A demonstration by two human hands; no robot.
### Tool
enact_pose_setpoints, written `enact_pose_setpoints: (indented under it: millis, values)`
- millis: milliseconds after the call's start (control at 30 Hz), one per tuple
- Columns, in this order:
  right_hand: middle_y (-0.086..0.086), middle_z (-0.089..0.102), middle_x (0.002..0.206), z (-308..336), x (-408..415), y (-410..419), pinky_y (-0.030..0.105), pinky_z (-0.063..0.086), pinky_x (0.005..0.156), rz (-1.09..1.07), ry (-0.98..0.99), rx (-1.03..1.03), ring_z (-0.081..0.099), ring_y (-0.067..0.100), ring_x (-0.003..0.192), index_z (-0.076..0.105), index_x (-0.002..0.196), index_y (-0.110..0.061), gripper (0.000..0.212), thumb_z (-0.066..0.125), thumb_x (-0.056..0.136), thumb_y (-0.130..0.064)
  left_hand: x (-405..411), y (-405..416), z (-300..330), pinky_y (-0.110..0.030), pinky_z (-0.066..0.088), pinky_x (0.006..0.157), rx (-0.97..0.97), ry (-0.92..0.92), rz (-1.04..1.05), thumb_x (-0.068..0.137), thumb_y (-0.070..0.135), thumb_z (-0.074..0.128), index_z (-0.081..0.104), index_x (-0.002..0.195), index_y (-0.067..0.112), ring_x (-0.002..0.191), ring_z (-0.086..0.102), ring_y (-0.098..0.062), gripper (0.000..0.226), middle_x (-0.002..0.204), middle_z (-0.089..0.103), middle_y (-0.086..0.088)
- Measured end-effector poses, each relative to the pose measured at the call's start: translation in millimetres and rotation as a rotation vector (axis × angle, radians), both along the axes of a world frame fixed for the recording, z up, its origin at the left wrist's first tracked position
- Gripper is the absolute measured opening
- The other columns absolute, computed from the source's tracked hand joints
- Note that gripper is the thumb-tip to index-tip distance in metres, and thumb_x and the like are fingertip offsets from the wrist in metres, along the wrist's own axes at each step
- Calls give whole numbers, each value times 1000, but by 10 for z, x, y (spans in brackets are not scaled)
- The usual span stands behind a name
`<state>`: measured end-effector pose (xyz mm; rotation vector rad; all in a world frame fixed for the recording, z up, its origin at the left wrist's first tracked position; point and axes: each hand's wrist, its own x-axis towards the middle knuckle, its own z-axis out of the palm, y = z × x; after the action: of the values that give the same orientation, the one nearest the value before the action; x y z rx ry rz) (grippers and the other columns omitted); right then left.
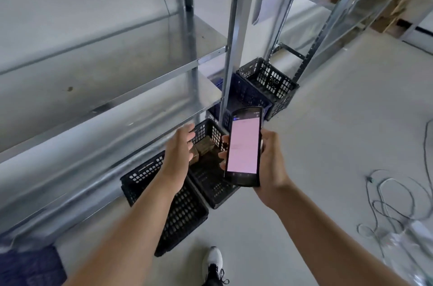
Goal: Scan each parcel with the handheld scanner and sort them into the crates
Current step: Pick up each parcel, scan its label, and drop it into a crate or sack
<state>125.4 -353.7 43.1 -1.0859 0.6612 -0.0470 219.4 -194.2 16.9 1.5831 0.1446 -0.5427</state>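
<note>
While the handheld scanner (244,147) is gripped in the right hand (269,161), with fingers curled round its left edge and the thumb side behind its right edge, it is held above the middle black crate (212,182). Its long axis is kept nearly upright in the view, the top leaning slightly right and pointing away toward the shelving (117,88), with its lit pink screen turned up to the camera. Brown parcels (203,148) are seen lying inside that crate. The left hand (180,147) is stretched forward over them, fingers relaxed and loosely spread, nothing held. Another black crate (168,203) is placed just beside, under the left forearm.
</note>
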Motion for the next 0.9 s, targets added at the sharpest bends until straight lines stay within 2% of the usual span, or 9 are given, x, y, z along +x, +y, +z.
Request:
enact_pose_setpoints:
  millis: [133,233,300,467,567,667,767,833,900]
  values:
    - [25,69,109,-242,313,-398,42,58,76,6,14,88,65,40,93,60,135,6,72,31,99,-49,360,-356,-250,-50,36,121,30,77,-21,111,45,36,54,151,26,144,47,-27,48,152,55,-5]
    - [26,68,108,-485,548,-750,41,60,74,0,49,100,69,37,88,64,127,4,67,26,104,-46,615,-692,-510,-48,36,122,62,125,-34,110,44,34,54,151,27,144,46,-26,48,152,55,-4]
    - [24,70,110,-692,703,-998,42,58,75,-12,62,103,71,35,86,66,124,-1,63,25,105,-45,760,-956,-700,-46,37,119,87,155,-33,110,44,35,55,150,28,142,46,-25,47,151,56,-3]
    - [24,70,110,-1398,1077,-1630,50,54,85,-8,125,174,66,39,90,58,137,6,76,34,94,-53,1067,-1636,-1306,-47,38,120,141,221,11,111,40,35,57,149,26,142,47,-24,46,151,56,-4]
    - [25,67,116,-1879,1277,-2027,43,60,79,22,191,232,66,37,91,58,139,5,75,30,100,-53,1202,-2008,-1710,-51,37,122,177,269,56,111,42,36,59,146,25,144,47,-26,45,150,57,-5]
    - [28,68,114,-2400,1487,-2364,40,60,77,48,262,234,66,37,90,62,134,5,78,31,97,-56,1324,-2315,-2191,-54,36,122,217,338,100,111,45,37,62,142,26,145,47,-29,44,150,58,-5]
    - [30,68,107,-2939,1677,-2606,41,57,77,71,318,236,64,42,94,66,124,6,76,29,98,-55,1449,-2496,-2760,-49,41,117,253,397,151,102,53,44,63,142,27,141,50,-28,51,148,59,-4]
    - [26,70,102,-3328,1780,-2751,41,56,77,87,334,241,63,41,94,70,114,0,68,25,104,-50,1514,-2559,-3220,-46,43,112,274,437,196,96,55,46,63,143,27,138,51,-27,57,146,60,-3]
    - [17,73,92,-3706,1884,-2871,40,54,74,118,332,229,64,37,88,72,102,-7,64,21,108,-45,1538,-2597,-3730,-47,44,113,278,466,221,105,48,42,61,145,26,139,51,-27,49,148,59,-4]
